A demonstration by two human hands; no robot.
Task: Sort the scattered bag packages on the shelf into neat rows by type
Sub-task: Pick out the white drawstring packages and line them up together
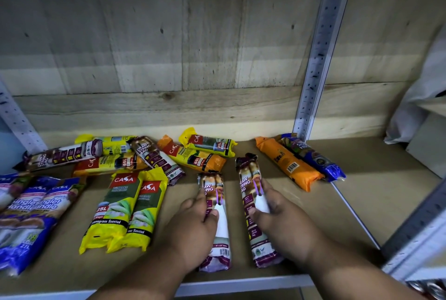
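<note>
I have both hands down on the shelf point(325, 222), each on one drawstring-bag pack, and the two packs lie side by side with their long axes running away from me, nearly parallel. My left hand point(193, 225) grips the left drawstring pack point(216, 225), thumb curled over its white middle and fingers round its far edge. My right hand point(280, 215) grips the right drawstring pack point(255, 210) the same way, thumb on the near side, fingers over the top. A narrow strip of bare shelf separates the two packs, so the coming move, as I judge it, is a short sideways slide to close that gap and square their near ends; the right pack reaches further away from me than the left.

Both packs are slim, soft plastic sleeves, maroon and brown with a white panel and purple string loops printed on them, so I expect them to bend a little under a pinch.

Two more of this type lie beyond my left hand, up and to its left: one slanted drawstring pack point(156, 157) resting across the orange and yellow packs, and another drawstring pack point(62, 156) lying crosswise further left. My left hand is the nearer one for both. Just left of my left hand sit two yellow 25L packs point(125, 208) already side by side, and beyond my right hand lie an orange pack point(287, 163) and a blue pack point(313, 157), touching
</note>
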